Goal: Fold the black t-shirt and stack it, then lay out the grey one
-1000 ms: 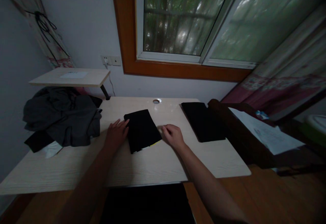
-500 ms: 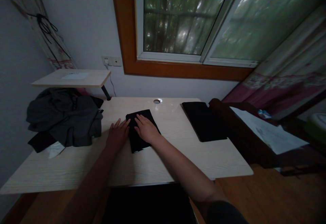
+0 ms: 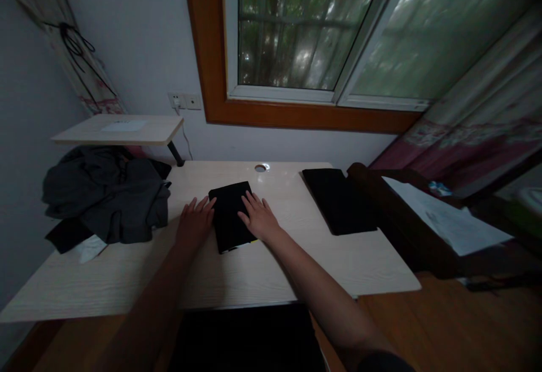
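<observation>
A flat black folded piece, apparently cloth, lies on the pale wooden desk in front of me. A thin white and yellow edge peeks out along its near side. My left hand rests at its left edge, fingers spread, the fingertips touching that border. Across its right part lies my right hand, palm down with the fingers apart. Neither hand grips anything. Farther right on the desk is a larger flat black piece, which no hand touches.
A heap of dark grey clothing sits at the left, partly beneath a small raised shelf. At the desk's back edge is a round cable hole. Dark brown furniture bearing a white sheet stands at the right.
My right hand has slid from the middle of the black folded piece to its right side, uncovering more of its surface. My left hand has barely moved.
</observation>
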`<state>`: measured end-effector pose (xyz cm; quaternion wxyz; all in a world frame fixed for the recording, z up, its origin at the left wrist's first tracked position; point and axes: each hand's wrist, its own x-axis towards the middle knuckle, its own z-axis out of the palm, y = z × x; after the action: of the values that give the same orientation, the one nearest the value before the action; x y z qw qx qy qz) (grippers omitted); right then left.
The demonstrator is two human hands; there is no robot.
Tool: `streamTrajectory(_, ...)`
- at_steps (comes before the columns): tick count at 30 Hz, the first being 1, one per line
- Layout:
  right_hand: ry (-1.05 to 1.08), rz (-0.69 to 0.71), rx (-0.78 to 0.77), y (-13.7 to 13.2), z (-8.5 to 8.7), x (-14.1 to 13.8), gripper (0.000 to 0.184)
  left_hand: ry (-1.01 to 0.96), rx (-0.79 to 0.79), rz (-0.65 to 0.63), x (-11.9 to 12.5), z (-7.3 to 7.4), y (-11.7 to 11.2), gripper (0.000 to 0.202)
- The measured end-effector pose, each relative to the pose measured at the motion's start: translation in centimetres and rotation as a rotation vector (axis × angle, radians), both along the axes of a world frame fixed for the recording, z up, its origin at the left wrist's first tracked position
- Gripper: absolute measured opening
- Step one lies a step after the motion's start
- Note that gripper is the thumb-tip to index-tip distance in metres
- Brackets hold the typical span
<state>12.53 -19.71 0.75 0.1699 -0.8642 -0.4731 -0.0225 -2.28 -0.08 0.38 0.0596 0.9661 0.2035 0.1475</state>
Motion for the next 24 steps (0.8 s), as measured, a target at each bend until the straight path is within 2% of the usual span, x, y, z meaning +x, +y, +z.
streamTrajectory(5, 0.054, -0.032, -0.034, -2.8, -0.1, 0.9, 0.064, -0.022, -0.058, -0.003, -0.1, 0.2, -0.1, 0.052)
streamTrajectory(10, 0.037, -0.048, -0.002, -5.1, -0.6, 0.9, 0.057, -0.08, -0.096, -0.026, -0.1, -0.3, 0.4, 0.053)
streamTrajectory(16, 0.073, -0.054, 0.137, -5.9, -1.2, 1.1, 0.046, -0.14, -0.129, -0.044, 0.0, -0.5, 1.1, 0.053)
streamTrajectory(24, 0.123, 0.006, 0.328, -6.5, -1.4, 1.9, 0.043, -0.19, -0.191, -0.065, -0.2, 0.6, 1.0, 0.052)
